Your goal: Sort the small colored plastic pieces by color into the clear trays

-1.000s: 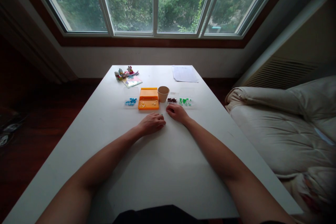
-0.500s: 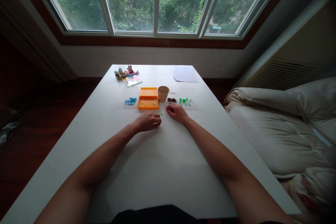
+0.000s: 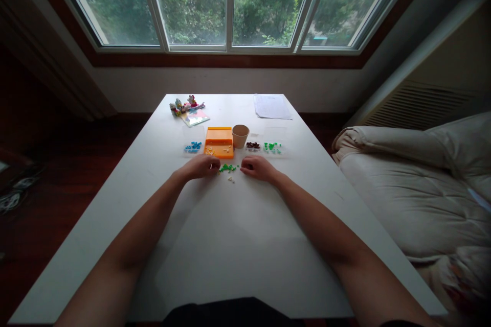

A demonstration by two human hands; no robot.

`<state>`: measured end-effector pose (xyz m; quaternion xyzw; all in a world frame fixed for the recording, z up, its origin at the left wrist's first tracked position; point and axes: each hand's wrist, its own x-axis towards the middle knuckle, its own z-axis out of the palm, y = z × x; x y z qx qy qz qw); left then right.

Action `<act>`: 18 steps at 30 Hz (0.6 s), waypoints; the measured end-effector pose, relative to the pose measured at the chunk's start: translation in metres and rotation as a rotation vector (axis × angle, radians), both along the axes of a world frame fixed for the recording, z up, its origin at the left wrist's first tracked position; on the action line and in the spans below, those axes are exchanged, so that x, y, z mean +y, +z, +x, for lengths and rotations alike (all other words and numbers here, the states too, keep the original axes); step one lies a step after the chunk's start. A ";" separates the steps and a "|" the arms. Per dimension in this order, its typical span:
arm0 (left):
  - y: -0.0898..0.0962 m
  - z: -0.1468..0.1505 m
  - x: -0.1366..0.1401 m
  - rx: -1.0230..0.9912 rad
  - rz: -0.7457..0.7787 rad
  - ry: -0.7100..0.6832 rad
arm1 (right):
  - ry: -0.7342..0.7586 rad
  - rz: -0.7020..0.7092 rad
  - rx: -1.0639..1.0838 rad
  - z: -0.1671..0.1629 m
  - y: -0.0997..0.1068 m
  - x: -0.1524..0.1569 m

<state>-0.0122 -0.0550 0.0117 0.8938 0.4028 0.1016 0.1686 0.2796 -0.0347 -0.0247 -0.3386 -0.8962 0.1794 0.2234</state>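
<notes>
My left hand (image 3: 202,166) rests at the left edge of a small loose pile of green pieces (image 3: 229,168) on the white table, its fingers curled. My right hand (image 3: 258,168) lies on the other side of the pile with its fingertips pinched beside a single green piece. What either pinch holds, if anything, is too small to make out. A few cream pieces (image 3: 230,179) lie just in front of the pile. Behind my hands is an orange open case (image 3: 219,142) with cream bits in it, and a brown paper cup (image 3: 240,136) stands at its right side.
Clear open boxes hold blue pieces (image 3: 193,147), dark brown pieces (image 3: 252,146) and green bits (image 3: 272,147). Small toy figures (image 3: 186,105) and a card (image 3: 195,118) lie at the back left. Paper sheets (image 3: 272,107) lie at the back right. A cushioned sofa (image 3: 406,184) flanks the table.
My left hand has drawn back to the left, uncovering the green pile and the cream pieces. My right hand has dropped slightly toward the pile. The view has shifted a little.
</notes>
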 end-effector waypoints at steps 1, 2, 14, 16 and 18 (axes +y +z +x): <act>-0.001 -0.001 0.001 0.003 -0.017 -0.004 | 0.027 -0.020 -0.023 -0.003 0.004 -0.004; -0.002 -0.001 0.001 0.004 -0.027 -0.005 | 0.055 -0.042 -0.045 -0.005 0.008 -0.007; 0.004 -0.007 0.001 -0.030 -0.131 -0.029 | 0.024 -0.029 -0.166 -0.039 0.009 -0.037; 0.005 -0.007 0.000 -0.032 -0.135 -0.031 | -0.009 0.019 -0.154 -0.046 0.006 -0.041; 0.006 -0.008 -0.001 -0.025 -0.159 -0.034 | -0.030 0.051 -0.142 -0.051 0.004 -0.043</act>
